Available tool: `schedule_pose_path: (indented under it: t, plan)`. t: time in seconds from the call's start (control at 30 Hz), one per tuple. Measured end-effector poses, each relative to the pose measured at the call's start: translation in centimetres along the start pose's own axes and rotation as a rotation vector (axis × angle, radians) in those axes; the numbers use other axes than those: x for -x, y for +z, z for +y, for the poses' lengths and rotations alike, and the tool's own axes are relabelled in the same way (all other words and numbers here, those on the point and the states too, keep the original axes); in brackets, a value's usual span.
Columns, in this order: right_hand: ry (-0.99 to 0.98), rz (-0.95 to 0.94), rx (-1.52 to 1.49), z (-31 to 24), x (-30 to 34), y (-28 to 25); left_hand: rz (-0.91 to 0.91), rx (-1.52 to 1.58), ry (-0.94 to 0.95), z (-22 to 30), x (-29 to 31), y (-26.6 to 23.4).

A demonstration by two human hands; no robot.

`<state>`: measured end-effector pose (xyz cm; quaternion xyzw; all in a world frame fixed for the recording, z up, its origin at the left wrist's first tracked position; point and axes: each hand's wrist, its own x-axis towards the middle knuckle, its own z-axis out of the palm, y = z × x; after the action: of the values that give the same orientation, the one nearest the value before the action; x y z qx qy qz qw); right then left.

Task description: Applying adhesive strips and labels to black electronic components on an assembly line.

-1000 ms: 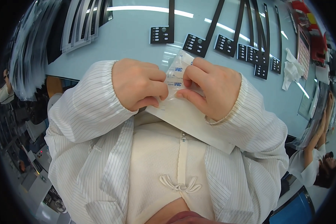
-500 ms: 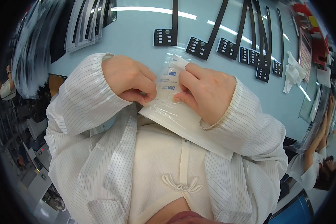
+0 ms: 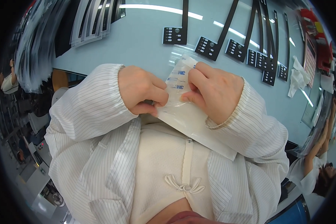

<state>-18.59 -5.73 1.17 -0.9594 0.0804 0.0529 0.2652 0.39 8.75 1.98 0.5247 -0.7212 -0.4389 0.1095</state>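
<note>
Between my hands, close to my chest, is a thin clear plastic bag (image 3: 198, 125). White backing paper with blue print (image 3: 178, 79) shows at its upper end. My left hand (image 3: 143, 91) is closed, thumb and fingers pinching the bag's left edge. On the other side, my right hand (image 3: 216, 89) has its fingers curled over the paper and bag, with the thumb pressed on the front. The bag slants down to the right under my right wrist. Whatever lies behind my fingers is hidden.
Several black keypad overlays (image 3: 207, 48) with long tails lie on the pale blue table (image 3: 138, 41). Clear plastic sleeves (image 3: 91, 24) and hanging film strips (image 3: 35, 48) are at the left. A crumpled tissue (image 3: 298, 77) lies right, near a pink calculator-like thing (image 3: 310, 56). Another person (image 3: 317, 168) sits at the right.
My left hand has come slightly nearer my body, still pinching the bag's edge. The right hand keeps its hold. The whole view has shifted a little.
</note>
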Motion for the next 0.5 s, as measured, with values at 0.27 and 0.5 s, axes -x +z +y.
schedule_pose_path:
  t: [0.27, 0.5]
  plan:
    - [-0.036, -0.013, -0.045, -0.1, 0.2, -0.5, 0.022, 0.414, 0.275, -1.8, 3.7, 0.5]
    - [0.026, -0.049, 0.03, -0.3, 0.0, -0.7, 0.456, 0.244, -0.236, 2.1, 4.0, -0.3]
